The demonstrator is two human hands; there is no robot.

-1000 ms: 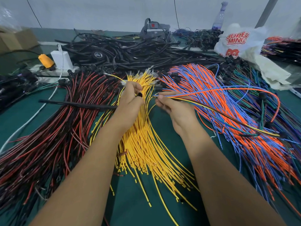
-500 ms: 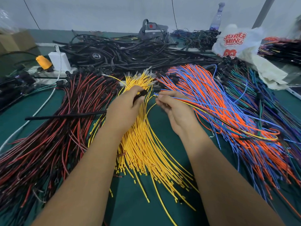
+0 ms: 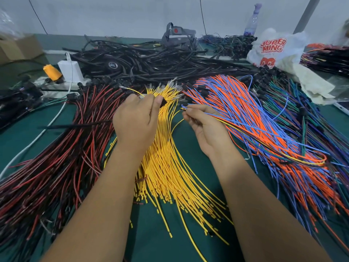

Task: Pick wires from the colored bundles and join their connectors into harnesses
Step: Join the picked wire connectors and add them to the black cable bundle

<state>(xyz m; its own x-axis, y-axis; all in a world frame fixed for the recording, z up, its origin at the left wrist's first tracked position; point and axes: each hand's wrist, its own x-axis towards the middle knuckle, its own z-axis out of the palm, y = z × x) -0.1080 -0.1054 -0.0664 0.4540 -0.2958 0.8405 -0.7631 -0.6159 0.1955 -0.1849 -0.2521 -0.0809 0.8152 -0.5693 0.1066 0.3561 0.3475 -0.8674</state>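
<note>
My left hand point(image 3: 137, 118) hovers over the yellow wire bundle point(image 3: 166, 167) and pinches a small black connector point(image 3: 163, 103) whose black cable point(image 3: 75, 125) trails left across the red-and-black bundle point(image 3: 56, 157). My right hand point(image 3: 205, 125) pinches the ends of a few wires point(image 3: 245, 127), blue, yellow and orange, that run right over the orange-and-blue bundle point(image 3: 264, 129). The wire tips sit a short way right of the black connector, apart from it.
A heap of black cables point(image 3: 151, 61) fills the back of the green table point(image 3: 198, 152). A green, blue and purple bundle point(image 3: 306, 114) lies far right. A white plastic bag point(image 3: 277, 50), a bottle point(image 3: 252, 19), a white adapter point(image 3: 70, 70) and an orange spool point(image 3: 52, 72) stand at the back.
My left hand turned and moved slightly up, bringing the black connector toward the right hand. The wire loop held by my right hand settled lower onto the orange-and-blue bundle.
</note>
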